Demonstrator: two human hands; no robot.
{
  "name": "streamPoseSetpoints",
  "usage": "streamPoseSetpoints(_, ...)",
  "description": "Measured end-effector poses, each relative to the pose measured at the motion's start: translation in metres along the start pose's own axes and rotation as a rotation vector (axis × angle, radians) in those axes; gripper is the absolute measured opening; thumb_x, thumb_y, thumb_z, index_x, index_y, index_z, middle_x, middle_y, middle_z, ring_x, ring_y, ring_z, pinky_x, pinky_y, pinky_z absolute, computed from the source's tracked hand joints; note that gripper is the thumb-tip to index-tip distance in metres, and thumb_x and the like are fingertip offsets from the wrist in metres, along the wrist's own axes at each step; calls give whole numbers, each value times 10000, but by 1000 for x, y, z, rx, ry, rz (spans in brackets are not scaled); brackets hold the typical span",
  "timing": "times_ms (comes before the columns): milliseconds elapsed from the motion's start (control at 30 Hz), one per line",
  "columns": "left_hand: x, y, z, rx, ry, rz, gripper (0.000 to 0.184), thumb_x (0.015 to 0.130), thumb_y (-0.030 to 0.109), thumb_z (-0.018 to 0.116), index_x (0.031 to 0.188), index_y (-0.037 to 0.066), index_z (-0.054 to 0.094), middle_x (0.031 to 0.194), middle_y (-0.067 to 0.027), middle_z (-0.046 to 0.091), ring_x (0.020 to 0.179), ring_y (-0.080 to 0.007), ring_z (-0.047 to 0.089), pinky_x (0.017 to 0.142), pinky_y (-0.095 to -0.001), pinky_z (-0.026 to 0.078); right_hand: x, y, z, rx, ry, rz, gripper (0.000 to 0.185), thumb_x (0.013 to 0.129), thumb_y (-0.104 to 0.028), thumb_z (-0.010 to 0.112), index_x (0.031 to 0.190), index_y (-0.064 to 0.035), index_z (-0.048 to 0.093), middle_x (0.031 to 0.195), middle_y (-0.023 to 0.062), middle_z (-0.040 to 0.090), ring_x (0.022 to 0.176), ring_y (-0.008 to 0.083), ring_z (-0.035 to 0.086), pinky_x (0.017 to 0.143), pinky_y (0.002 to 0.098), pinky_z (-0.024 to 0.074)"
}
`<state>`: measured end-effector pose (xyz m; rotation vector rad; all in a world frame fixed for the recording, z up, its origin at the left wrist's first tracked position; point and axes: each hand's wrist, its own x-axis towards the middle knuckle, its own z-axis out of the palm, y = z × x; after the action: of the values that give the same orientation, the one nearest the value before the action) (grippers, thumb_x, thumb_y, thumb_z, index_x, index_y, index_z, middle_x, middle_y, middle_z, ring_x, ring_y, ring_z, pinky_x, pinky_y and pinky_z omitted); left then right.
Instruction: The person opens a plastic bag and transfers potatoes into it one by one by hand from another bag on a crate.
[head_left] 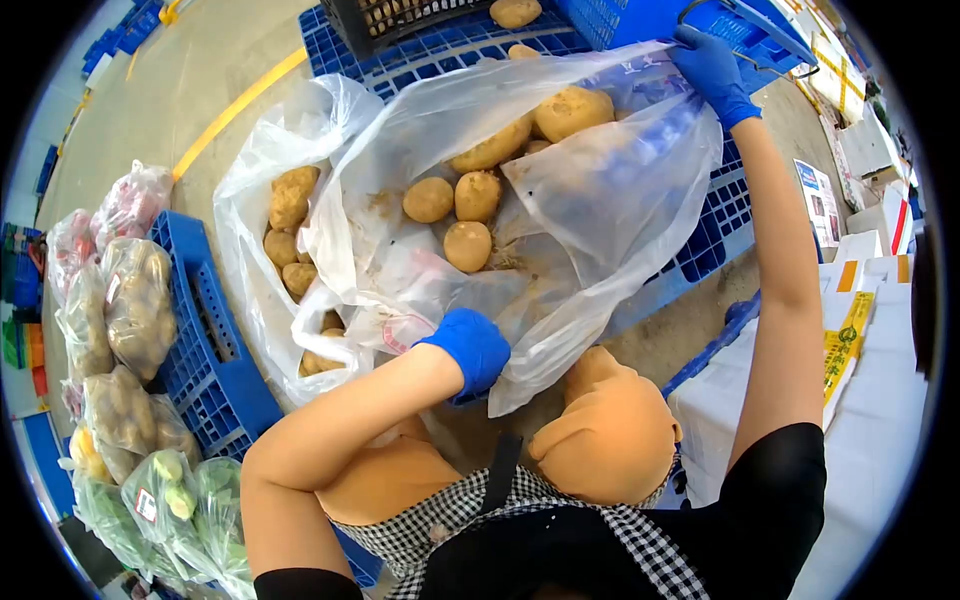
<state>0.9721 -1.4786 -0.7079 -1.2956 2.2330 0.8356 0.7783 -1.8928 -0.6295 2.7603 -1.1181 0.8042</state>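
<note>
Left hand point(468, 350) and right hand point(712, 74) are both clamped on an open translucent bag point(622, 185) with potatoes point(478, 196) inside.

Bright, even light; pale sheen on plastic bag point(615, 185) between left hand point(467, 350) and right hand point(708, 72); floor point(466, 432) shadowed below left hand; fisheye-bent edges, black corners beyond.

Bagged greens point(220, 505) sit at left, white boxes point(880, 400) at right.
</note>
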Motion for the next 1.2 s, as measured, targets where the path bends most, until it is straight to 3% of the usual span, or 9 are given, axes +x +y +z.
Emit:
streamPoseSetpoints(133, -4, -2, 8, -111, -35, 110, 300, 797, 371, 599, 879, 91, 670, 837, -163, 673, 799, -344, 655, 698, -447, 513, -35, -1, 11, -174, -127, 260, 314, 802, -302, 620, 1017, -73, 617, 893, 160, 651, 886, 370, 619, 812, 412, 485)
streamPoseSetpoints(333, -31, -6, -10, -209, 26, 195, 400, 812, 463, 577, 966, 98, 634, 805, -169, 649, 766, -369, 627, 698, -447, 497, -97, -136, -23, -49, 297, -505, 463, 703, -272, 740, 1093, -81, 576, 1136, 120, 565, 1026, 323, 544, 888, 399, 450)
streamPoseSetpoints(633, -76, -4, -19, -264, 459, 87, 498, 748, 339, 707, 1143, 60, 587, 1017, -174, 631, 929, -350, 611, 801, -426, 484, -106, -154, 77, 30, -333, 17, 800, 568, -285, 819, 1244, -40, 468, 1251, 215, 495, 1197, 375, 454, 1002, 435, 379)
streamPoseSetpoints(767, -153, -32, -14, -271, 1124, -288, 539, 731, 234, 739, 1219, 81, 570, 1139, -156, 603, 1042, -328, 569, 911, -390, 445, -113, -134, 99, 702, -179, 162, 757, 643, -268, 801, 1258, -6, 446, 1203, 183, 547, 1108, 318, 539, 944, 386, 440)
streamPoseSetpoints(867, -176, -43, 24, -209, 1166, -552, 476, 738, 277, 733, 1143, 70, 593, 1087, -152, 611, 1036, -327, 567, 935, -423, 416, -140, -138, 76, 1819, -257, 842, 716, 796, -438, 651, 1324, -28, 395, 1304, 191, 478, 1198, 336, 493, 982, 447, 446)
streamPoseSetpoints(933, -166, -29, 52, -127, 1038, -619, 488, 752, 406, 705, 1076, 55, 605, 1038, -158, 619, 1028, -326, 570, 1006, -488, 336, -162, -170, 61, 2413, -372, 398, 650, 883, -466, 517, 1346, -33, 376, 1356, 194, 431, 1234, 328, 468, 968, 478, 464)
streamPoseSetpoints(1033, -161, -12, 55, -242, 775, -676, 650, 715, 592, 652, 1013, 17, 601, 959, -166, 632, 980, -322, 592, 1046, -533, 269, -164, -191, 69, 1868, -307, 100, 588, 963, -369, 426, 1423, -45, 257, 1412, 185, 382, 1225, 285, 482, 918, 410, 502)
streamPoseSetpoints(1167, -168, -11, 42, -349, 477, -663, 774, 709, 649, 621, 1138, 6, 585, 1054, -170, 620, 1088, -332, 552, 1074, -533, 239, -140, -231, 58, 2448, -691, 226, 550, 977, -280, 416, 1441, -51, 230, 1435, 159, 367, 1239, 258, 465, 943, 389, 484)
streamPoseSetpoints(1200, -169, -13, 50, -354, 635, -525, 791, 706, 647, 627, 1160, 1, 575, 1156, -193, 574, 1152, -347, 505, 1080, -538, 228, -132, -241, 65, 1944, -558, -7, 547, 979, -271, 410, 1444, -50, 225, 1446, 152, 353, 1262, 257, 437, 978, 404, 455)
